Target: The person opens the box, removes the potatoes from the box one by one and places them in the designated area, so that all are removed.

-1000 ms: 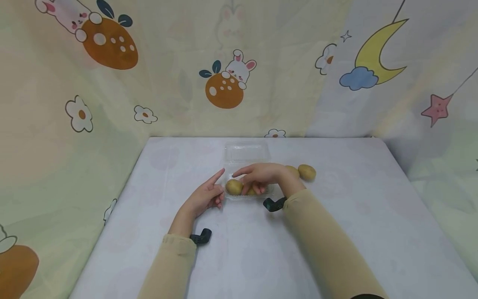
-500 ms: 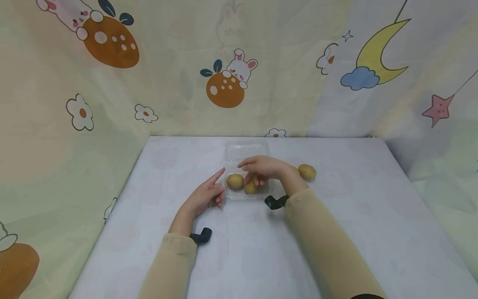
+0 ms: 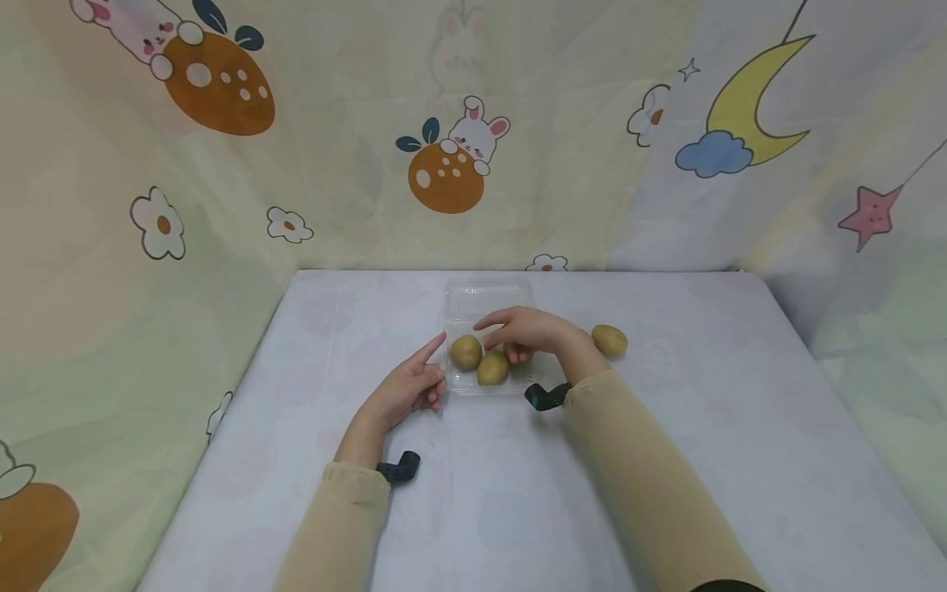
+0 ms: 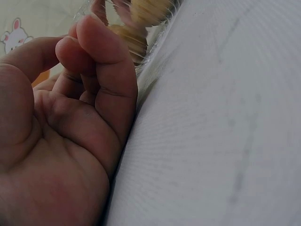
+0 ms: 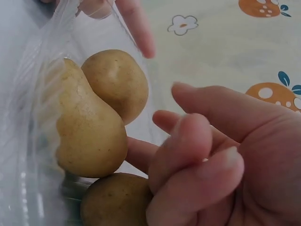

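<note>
A clear plastic clamshell box (image 3: pixel 462 386) lies open on the table, its lid (image 3: pixel 488 300) folded back on the far side. Inside are a left potato (image 3: pixel 466 352), a middle potato (image 3: pixel 492 367) and a right potato (image 5: pixel 115 202), which my right hand (image 3: pixel 528 330) partly covers in the head view. That hand hovers over the box with loosely bent fingers, some touching potatoes, none gripped. My left hand (image 3: pixel 407 388) rests against the box's left side, index finger straight along it, other fingers loosely bent. Another potato (image 3: pixel 610 340) lies on the table beside my right wrist.
The table (image 3: pixel 481 510) has a pale cloth cover and ends at a patterned curtain (image 3: pixel 340 164) behind and at the sides. Each wrist wears a small black camera, one on the left wrist (image 3: pixel 399 468) and one on the right wrist (image 3: pixel 547 397).
My right hand has drawn slightly up and away from the box's near side, uncovering the middle potato. The potatoes in the box have shifted a little. My left hand stays put.
</note>
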The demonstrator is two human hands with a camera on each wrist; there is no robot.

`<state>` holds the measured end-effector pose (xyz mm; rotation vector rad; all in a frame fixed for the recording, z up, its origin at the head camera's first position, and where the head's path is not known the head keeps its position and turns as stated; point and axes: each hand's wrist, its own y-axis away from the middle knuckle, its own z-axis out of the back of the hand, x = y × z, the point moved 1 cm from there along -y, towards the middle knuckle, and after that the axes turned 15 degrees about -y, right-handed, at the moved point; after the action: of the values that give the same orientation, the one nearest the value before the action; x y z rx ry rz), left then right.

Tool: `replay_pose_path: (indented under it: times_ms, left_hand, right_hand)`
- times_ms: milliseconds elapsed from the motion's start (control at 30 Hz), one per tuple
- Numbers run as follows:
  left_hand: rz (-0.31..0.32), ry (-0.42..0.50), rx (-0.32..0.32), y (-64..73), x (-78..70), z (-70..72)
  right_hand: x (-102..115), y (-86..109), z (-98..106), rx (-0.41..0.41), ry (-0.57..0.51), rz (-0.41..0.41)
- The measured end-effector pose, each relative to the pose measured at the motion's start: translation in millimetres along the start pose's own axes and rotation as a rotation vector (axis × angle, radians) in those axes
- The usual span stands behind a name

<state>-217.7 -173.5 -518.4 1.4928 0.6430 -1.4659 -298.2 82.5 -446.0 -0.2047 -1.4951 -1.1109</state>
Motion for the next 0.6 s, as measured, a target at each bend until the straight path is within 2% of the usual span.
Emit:
replay_pose_path:
  times_ms: [200,400,600]
  left_hand:
    - [0.017,-0.006,-0.006,-0.9,0.1,-0.3]
    - [0.014,-0.005,-0.007,-0.1,-0.4,-0.1]
    - [0.014,-0.003,-0.009,0.1,-0.3,-0.3]
  right_hand:
    - [5.5,-1.8,-3.4,0.056,0.019,-0.058]
    - [11.9,-5.7,-10.0,0.053,0.031,-0.117]
    - [15.5,-9.3,-16.1,0.067,-0.005,-0.162]
